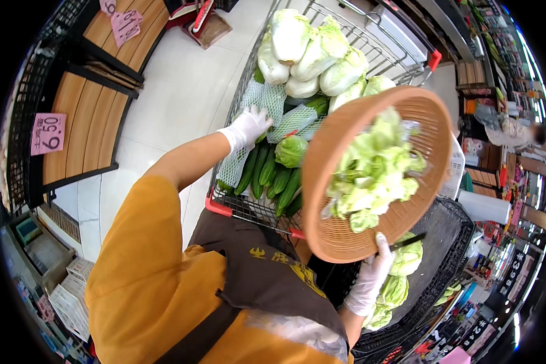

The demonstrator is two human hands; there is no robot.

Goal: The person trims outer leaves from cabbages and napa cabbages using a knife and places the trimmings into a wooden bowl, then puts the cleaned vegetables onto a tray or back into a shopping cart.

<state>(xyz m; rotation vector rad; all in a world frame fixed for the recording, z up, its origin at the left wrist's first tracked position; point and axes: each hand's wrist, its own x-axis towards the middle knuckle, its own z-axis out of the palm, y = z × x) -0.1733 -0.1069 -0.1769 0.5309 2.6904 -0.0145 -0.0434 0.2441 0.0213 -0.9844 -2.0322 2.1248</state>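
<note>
My left hand, in a white glove, is over the left side of a metal shopping cart, touching vegetables in white foam netting; whether it grips one is unclear. Cucumbers and a small green lettuce head lie nearer me, and several napa cabbages are heaped at the far end. My right hand, also gloved, grips the near rim of a tilted brown plastic basket holding loose lettuce leaves. A dark blade-like piece sticks out by that hand.
Right of me, lettuce heads lie in a black crate. Wooden-slat display shelves with pink price tags stand at the left, and a red-handled dustpan is on the floor ahead. A person is farther off at the right.
</note>
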